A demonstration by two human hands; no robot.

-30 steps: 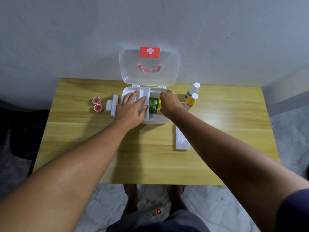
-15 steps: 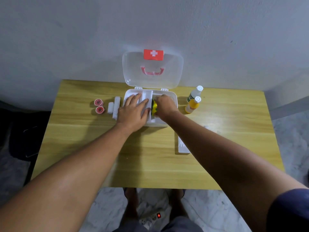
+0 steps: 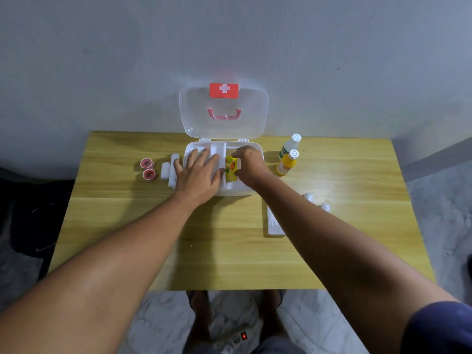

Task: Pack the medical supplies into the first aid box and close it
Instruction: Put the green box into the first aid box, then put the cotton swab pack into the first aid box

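The white first aid box point(image 3: 257, 148) stands at the table's far edge, its clear lid point(image 3: 245, 123) upright against the wall. My left hand point(image 3: 198, 172) lies flat, fingers spread, on the white tray in the box's left half. My right hand point(image 3: 249, 163) reaches into the right half and grips a yellow-green pack point(image 3: 232, 169) standing just right of the tray. Left of the box lie two red tape rolls point(image 3: 147, 168) and two white bandage rolls point(image 3: 169, 169). To the right stand a white bottle point(image 3: 290, 146) and a yellow bottle point(image 3: 286, 163).
A flat white packet point(image 3: 274, 222) lies on the wooden table point(image 3: 229, 251) beside my right forearm, with two small white caps point(image 3: 318, 201) further right. A grey wall rises right behind the box. A power strip point(image 3: 233, 339) lies on the floor by my feet.
My right hand has moved the pack from the box's middle down into the right half, turning its yellow side up. The left hand has stayed on the tray.
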